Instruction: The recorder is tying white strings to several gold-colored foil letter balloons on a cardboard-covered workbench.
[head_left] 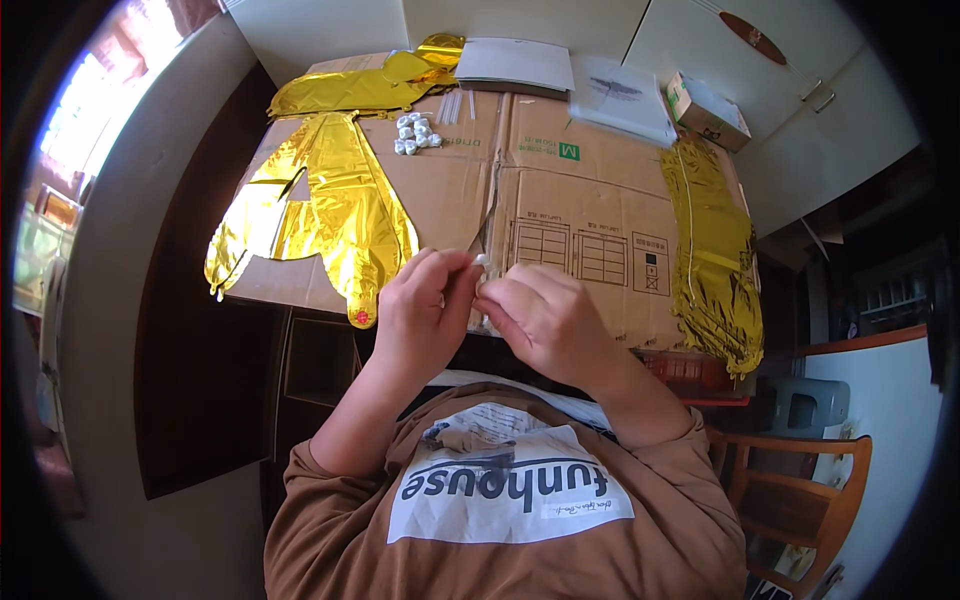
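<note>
Both hands meet over the middle of the near edge of the cardboard-covered bench (590, 185). The left hand (425, 300) has its grip closed, thumb and forefinger pinched on a small white piece (482, 260). The right hand (545, 310) comes in from the other side, its grip also clamped on that piece, lower down; the fingers hide most of it, so its full shape cannot be told.

Toward the left edge lies a flat gold foil balloon (345, 170) with two legs and a gap between them; one leg pokes past the near edge. Behind it, by the far left corner, is a crumpled gold foil sheet (335, 95). A cluster of white bundles (415, 133) sits beside the balloon's top, with thin white sticks (452, 107) near it. Along the far edge are a paper stack (515, 65), a clear packet (620, 100) and, at the far right corner, a small box (708, 108). A gold foil fringe (712, 245) runs down the right edge, overhanging the near right corner.
</note>
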